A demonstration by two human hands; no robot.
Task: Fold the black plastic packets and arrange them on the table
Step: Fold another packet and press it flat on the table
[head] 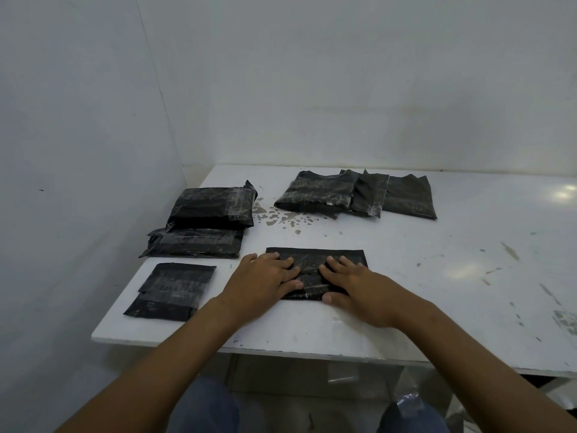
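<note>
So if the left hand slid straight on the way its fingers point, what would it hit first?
Probably the right hand. The left hand lies flat on the packet, fingers aimed rightward and slightly away, and the right hand's fingertips rest just across a narrow gap.

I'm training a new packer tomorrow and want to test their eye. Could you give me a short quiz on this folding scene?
1. True or false: the left hand and the right hand both press flat on one flat black plastic packet lying on the white table.
2. Where do the small folded black plastic packets lie?
A) near the table's front left corner
B) under the right hand
C) on top of the far pile
3. Fill the gap: the loose overlapping pile of black plastic packets lies toward the table's ____ edge.

Key: 1 true; 2 A; 3 far.
</note>
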